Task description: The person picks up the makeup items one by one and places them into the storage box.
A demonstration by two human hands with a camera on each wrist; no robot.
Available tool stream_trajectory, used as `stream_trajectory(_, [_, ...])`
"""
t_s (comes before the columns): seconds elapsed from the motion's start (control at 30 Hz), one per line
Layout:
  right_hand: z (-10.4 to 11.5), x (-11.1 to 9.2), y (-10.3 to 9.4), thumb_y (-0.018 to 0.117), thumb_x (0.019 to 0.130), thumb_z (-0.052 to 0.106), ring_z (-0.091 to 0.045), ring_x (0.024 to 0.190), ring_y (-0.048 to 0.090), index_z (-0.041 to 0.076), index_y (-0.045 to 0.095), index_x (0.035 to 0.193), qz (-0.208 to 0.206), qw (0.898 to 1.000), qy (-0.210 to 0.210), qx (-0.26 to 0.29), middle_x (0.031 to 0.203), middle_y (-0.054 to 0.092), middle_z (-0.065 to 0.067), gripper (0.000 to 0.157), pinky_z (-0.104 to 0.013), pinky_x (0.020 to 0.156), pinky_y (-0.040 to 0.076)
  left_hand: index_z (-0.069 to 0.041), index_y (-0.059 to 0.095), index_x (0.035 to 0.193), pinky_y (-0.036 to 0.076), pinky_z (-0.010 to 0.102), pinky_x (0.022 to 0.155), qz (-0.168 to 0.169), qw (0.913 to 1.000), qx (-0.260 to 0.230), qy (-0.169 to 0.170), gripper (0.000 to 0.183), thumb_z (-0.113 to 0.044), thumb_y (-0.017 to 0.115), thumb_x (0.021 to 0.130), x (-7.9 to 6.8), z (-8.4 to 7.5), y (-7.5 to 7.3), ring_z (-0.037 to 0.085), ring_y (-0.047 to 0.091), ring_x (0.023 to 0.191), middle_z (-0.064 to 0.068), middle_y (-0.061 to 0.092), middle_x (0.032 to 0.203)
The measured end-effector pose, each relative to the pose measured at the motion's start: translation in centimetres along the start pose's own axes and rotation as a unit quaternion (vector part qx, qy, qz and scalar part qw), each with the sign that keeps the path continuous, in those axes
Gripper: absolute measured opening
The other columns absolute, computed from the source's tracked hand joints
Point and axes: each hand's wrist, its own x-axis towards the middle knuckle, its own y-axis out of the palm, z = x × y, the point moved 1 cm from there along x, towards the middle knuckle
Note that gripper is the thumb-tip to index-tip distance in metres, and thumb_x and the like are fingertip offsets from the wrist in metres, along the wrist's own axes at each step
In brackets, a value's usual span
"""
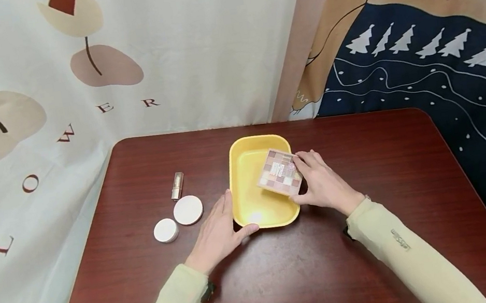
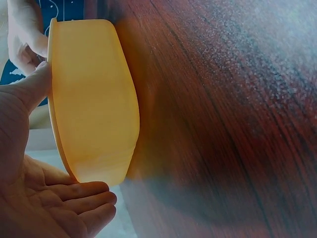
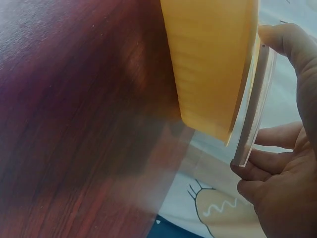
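Eyeshadow palette [image 1: 278, 173] now pinched in right grip [image 1: 322, 181], held tilted over right side of yellow tray [image 1: 243, 193]. Tray's left side touched by left grip [image 1: 218, 230], fingers straight, nothing clasped there; thumb laid at near rim. Left on worktop [image 1: 263, 284]: lipstick [image 1: 177, 186] seen just beside round white compact [image 1: 188, 210], smaller white-lidded jar [image 1: 166, 230] placed close by.

Pale yellow-green, long-sleeved arms [image 1: 411, 252] reach forward; the bare left hand [image 1: 217, 232] extends straight fingers, thumb spread; the bare right hand [image 1: 324, 182] pinches between thumb and fingers.
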Motion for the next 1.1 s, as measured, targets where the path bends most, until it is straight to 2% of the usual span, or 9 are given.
stream_trajectory(0.2, [0.5, 0.8, 0.4, 0.087, 0.073, 0.046, -0.040, 0.138, 0.039, -0.010, 0.042, 0.151, 0.012, 1.000, -0.006, -0.009, 0.150, 0.045, -0.025, 0.106, -0.049, 0.114, 0.043, 0.012, 0.025, 0.158, 0.037, 0.051, 0.118, -0.004, 1.0000, 0.002, 0.006, 0.112, -0.061, 0.073, 0.088, -0.1, -0.1, -0.1, 0.039, 0.041, 0.147, 0.031, 0.040, 0.157])
stream_trajectory(0.53, [1.2, 2.2, 0.6, 0.086, 0.075, 0.045, -0.037, 0.140, 0.038, -0.010, 0.044, 0.150, 0.022, 1.000, -0.010, -0.007, 0.151, 0.044, -0.025, 0.102, -0.047, 0.115, 0.043, 0.013, 0.026, 0.157, 0.038, 0.052, 0.117, -0.011, 0.9998, 0.008, 0.013, 0.111, -0.059, 0.075, 0.087, -0.1, 0.0, 0.0, 0.040, 0.043, 0.145, 0.031, 0.041, 0.156])
stream_trajectory(0.97, [1.5, 4.5, 1.1, 0.085, 0.077, 0.045, -0.035, 0.144, 0.034, -0.007, 0.039, 0.155, 0.071, 0.997, 0.005, -0.006, 0.157, 0.037, -0.023, 0.104, -0.047, 0.117, 0.040, 0.011, 0.023, 0.159, 0.036, 0.052, 0.119, 0.004, 1.0000, -0.003, 0.002, 0.112, -0.062, 0.072, 0.089, 0.0, 0.0, -0.1, 0.040, 0.040, 0.147, 0.030, 0.039, 0.158])
stream_trajectory(1.1, [1.5, 5.0, 1.5, 0.085, 0.077, 0.044, -0.035, 0.144, 0.034, -0.008, 0.039, 0.154, 0.078, 0.997, -0.003, -0.019, 0.157, 0.037, -0.023, 0.104, -0.046, 0.118, 0.039, 0.011, 0.024, 0.158, 0.037, 0.052, 0.119, 0.004, 1.0000, -0.001, 0.002, 0.112, -0.061, 0.072, 0.089, 0.0, 0.1, 0.0, 0.040, 0.041, 0.147, 0.030, 0.039, 0.158])
